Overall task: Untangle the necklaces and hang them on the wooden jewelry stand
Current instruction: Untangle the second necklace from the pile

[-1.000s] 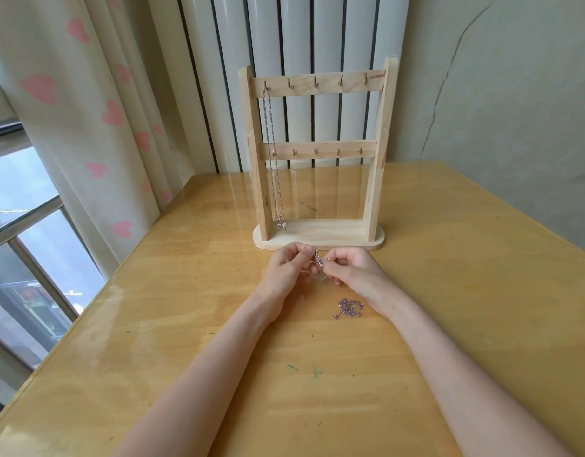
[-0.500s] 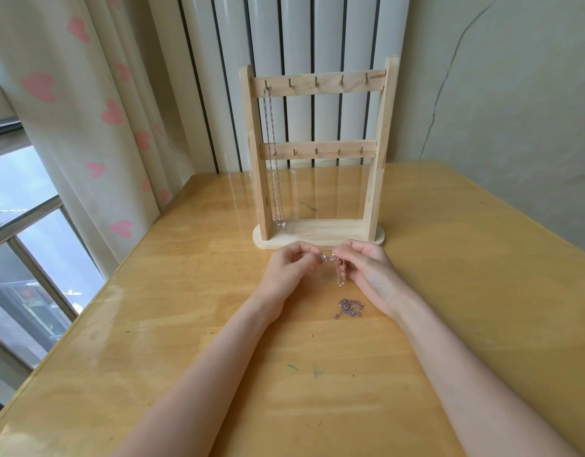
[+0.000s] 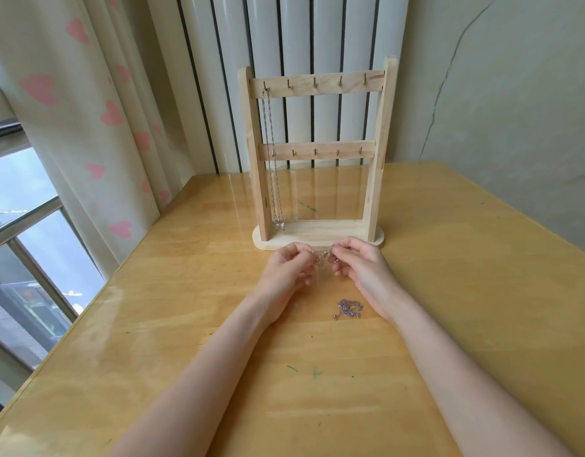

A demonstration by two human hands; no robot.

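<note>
A wooden jewelry stand with two hook rails stands at the far middle of the table. One silver necklace hangs from its top-left hook, the pendant near the base. My left hand and my right hand meet just in front of the stand's base, and both pinch a thin silver necklace between their fingertips. Most of that chain is hidden by the fingers. A tangled pinkish chain lies on the table beside my right wrist.
The yellow wooden table runs to a left edge by a window and a heart-print curtain. A white radiator and a cracked wall stand behind the stand.
My hands drew closer together again and the short hanging stretch of chain between them has been gathered up. The tangled chain on the table and the stand have not moved.
</note>
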